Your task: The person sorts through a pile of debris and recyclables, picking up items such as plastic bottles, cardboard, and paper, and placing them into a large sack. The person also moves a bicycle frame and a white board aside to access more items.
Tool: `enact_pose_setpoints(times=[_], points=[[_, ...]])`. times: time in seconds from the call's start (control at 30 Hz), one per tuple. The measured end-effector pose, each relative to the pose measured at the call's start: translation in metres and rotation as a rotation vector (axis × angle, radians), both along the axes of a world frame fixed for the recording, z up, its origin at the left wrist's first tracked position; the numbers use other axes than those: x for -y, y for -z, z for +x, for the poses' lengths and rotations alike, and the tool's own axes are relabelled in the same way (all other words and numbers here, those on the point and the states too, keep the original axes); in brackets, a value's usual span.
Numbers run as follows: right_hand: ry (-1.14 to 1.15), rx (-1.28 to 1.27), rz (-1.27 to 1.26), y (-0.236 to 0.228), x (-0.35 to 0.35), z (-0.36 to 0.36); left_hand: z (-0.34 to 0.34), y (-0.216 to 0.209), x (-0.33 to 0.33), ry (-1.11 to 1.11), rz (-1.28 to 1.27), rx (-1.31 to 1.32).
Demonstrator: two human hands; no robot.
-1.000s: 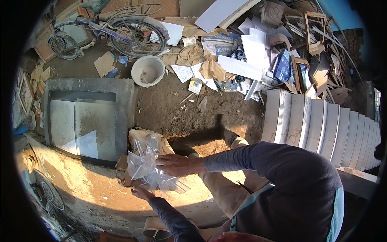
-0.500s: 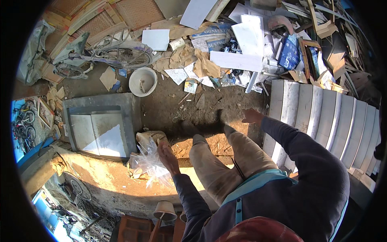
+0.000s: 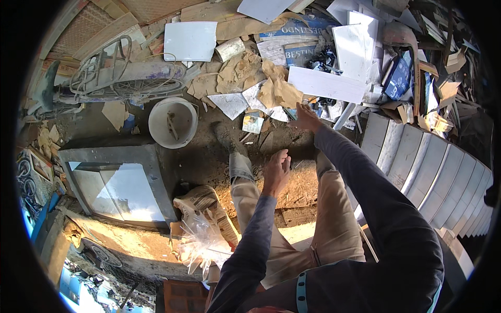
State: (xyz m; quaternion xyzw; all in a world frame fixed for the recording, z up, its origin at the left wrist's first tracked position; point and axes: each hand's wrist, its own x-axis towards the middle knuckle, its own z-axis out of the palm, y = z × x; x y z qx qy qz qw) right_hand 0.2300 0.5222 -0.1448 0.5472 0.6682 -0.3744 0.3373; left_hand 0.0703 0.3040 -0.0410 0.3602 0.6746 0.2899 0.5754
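My right hand [image 3: 307, 120] reaches forward with fingers stretched out, holding nothing I can see. It is nearest to crumpled brown paper [image 3: 284, 94] and scraps at the edge of the debris pile. My left hand [image 3: 276, 172] hangs above the ground between my knees, its fingers loosely bent and nothing visible in them. Ahead lies a long white board [image 3: 327, 83], with a torn white sheet [image 3: 229, 106] and a small printed card [image 3: 252, 123] nearer to me. A white bucket [image 3: 173, 125] with a stick-like thing inside stands at the left.
A grey frame with white panels [image 3: 128, 193] stands at the left, near clear plastic bags [image 3: 206, 237] and a sack [image 3: 206, 201]. Stacked pale panels [image 3: 417, 161] rise at the right. Beyond the bucket lies a bicycle [image 3: 125, 78].
I have stepped forward, one foot now near the bucket. My right hand has moved toward the paper scraps; my left has swung from beside the plastic bags to between my knees.
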Motion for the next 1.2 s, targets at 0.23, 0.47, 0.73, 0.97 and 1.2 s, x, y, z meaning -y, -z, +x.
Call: enact_pose_setpoints(times=[0.23,0.47,0.73,0.97,1.2], points=[[-0.08,-0.009,0.311,0.181,-0.106,-0.082,-0.019,0.041,-0.011,0.24,-0.089,-0.19],[-0.174,-0.137,0.636,0.246,-0.025,-0.075,0.002,0.038,-0.049,0.094,-0.113,0.033],[-0.124,-0.358,0.281,0.223,-0.006,-0.057,-0.002,0.05,-0.05,0.032,-0.211,0.05],[-0.447,-0.506,0.781,0.234,-0.13,-0.167,-0.015,0.051,-0.052,-0.089,-0.264,0.158],[-0.347,-0.282,0.697,0.257,-0.12,-0.198,-0.032,0.048,-0.059,-0.158,-0.298,0.164]])
